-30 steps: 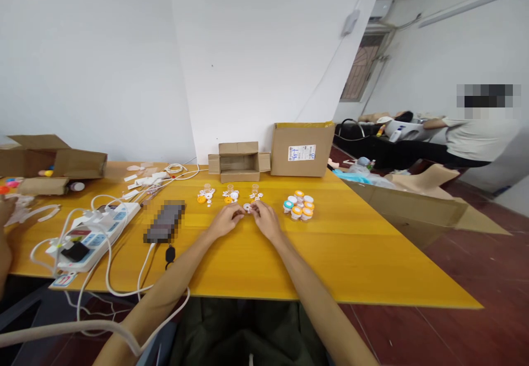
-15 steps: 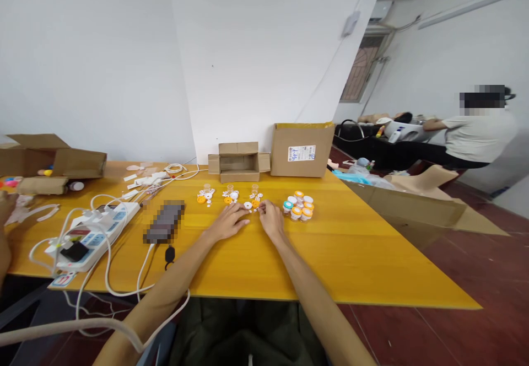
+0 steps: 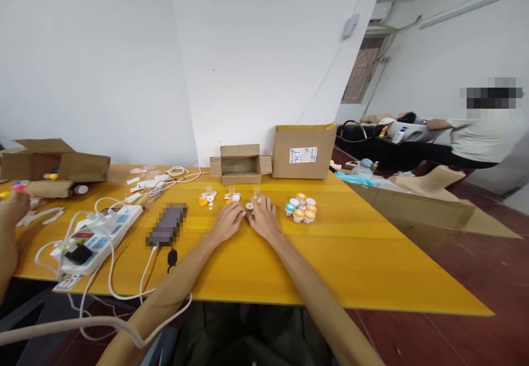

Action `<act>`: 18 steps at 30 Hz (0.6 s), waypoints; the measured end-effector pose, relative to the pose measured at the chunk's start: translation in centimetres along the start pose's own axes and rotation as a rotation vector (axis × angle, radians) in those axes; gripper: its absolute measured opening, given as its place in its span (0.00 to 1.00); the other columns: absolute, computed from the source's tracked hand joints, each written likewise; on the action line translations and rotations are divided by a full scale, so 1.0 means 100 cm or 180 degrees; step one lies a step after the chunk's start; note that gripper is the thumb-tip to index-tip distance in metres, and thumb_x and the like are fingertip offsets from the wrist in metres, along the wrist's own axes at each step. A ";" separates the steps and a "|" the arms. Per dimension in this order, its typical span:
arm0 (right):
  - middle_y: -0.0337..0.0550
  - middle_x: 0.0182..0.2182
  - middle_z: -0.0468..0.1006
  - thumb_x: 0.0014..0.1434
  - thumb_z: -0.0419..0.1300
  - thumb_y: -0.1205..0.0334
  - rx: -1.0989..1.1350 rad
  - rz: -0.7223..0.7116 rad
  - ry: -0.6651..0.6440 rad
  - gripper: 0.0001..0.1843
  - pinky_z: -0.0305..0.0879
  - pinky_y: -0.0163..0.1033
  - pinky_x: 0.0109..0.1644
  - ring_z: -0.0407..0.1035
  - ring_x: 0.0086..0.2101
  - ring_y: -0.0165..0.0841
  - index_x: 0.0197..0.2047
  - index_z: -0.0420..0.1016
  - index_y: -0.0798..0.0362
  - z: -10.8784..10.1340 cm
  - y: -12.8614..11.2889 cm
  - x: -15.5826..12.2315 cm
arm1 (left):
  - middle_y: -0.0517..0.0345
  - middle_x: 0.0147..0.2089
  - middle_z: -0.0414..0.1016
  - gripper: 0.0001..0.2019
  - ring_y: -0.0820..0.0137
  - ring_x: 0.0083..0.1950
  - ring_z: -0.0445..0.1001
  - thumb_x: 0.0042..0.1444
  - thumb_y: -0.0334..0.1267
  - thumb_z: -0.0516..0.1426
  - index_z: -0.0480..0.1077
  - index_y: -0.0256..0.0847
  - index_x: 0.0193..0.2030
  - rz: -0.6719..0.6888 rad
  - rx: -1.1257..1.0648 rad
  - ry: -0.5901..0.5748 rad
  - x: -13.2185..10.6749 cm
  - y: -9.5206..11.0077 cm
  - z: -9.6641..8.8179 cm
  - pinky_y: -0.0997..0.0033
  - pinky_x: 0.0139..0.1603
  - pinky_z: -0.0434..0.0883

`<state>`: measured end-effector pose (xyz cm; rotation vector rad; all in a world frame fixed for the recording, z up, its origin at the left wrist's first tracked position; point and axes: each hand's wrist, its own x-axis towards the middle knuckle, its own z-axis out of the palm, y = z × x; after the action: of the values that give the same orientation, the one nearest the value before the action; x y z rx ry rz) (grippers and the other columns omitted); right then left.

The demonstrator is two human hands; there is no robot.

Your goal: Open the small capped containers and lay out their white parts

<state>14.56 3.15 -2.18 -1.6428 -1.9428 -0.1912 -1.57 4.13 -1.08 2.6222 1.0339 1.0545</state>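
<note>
Over the middle of the table, my left hand (image 3: 228, 221) is closed, its fingers together and the thumb tip close to them. Whatever it pinches is too small to make out. My right hand (image 3: 264, 220) lies just beside it, fingers apart and reaching over small parts, its thumb near the left fingertips. A white disc (image 3: 249, 206) shows between the hands. Beyond them are clear little cups (image 3: 232, 190), an orange ring (image 3: 203, 202) and small white pieces (image 3: 209, 196). Right of my right hand sits a cluster of small clear jars (image 3: 298, 218) with orange, white and teal lids.
An open small carton (image 3: 242, 177) and a larger box (image 3: 303, 159) stand at the wall. Leftward lie a phone (image 3: 167, 224), a power strip (image 3: 101, 239) with cables, and another open box (image 3: 82, 166). Another person's hand (image 3: 16, 206) is at far left; a person (image 3: 475, 140) sits at right.
My right hand has spread its fingers forward over the parts and moved slightly left. My left fingers have closed toward the thumb. The hands are closer together.
</note>
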 end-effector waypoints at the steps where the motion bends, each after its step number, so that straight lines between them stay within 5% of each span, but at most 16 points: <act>1: 0.56 0.60 0.67 0.61 0.59 0.59 -0.0086 -0.0099 -0.0057 0.17 0.60 0.51 0.55 0.59 0.58 0.49 0.54 0.73 0.49 -0.001 -0.004 0.002 | 0.54 0.41 0.74 0.12 0.64 0.45 0.73 0.69 0.36 0.48 0.71 0.43 0.38 -0.0029 0.0002 0.0108 0.000 0.000 0.000 0.63 0.51 0.71; 8: 0.55 0.61 0.68 0.65 0.56 0.57 -0.0307 -0.0323 -0.0286 0.11 0.57 0.51 0.57 0.58 0.60 0.48 0.47 0.76 0.48 -0.006 -0.008 0.019 | 0.55 0.38 0.73 0.12 0.65 0.42 0.72 0.69 0.38 0.48 0.70 0.43 0.36 -0.0096 -0.0072 0.0475 0.000 -0.002 0.000 0.65 0.47 0.71; 18: 0.59 0.66 0.61 0.65 0.57 0.46 -0.0384 0.0281 -0.0448 0.26 0.57 0.55 0.59 0.56 0.61 0.51 0.62 0.68 0.49 -0.003 0.003 0.042 | 0.56 0.37 0.72 0.11 0.65 0.42 0.71 0.68 0.37 0.49 0.69 0.43 0.36 -0.0262 -0.0056 0.0410 -0.001 -0.001 0.001 0.66 0.47 0.69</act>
<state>14.66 6.64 0.12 -1.8615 -1.9904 -0.1647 -1.61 4.16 -1.29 2.5028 1.1424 1.2211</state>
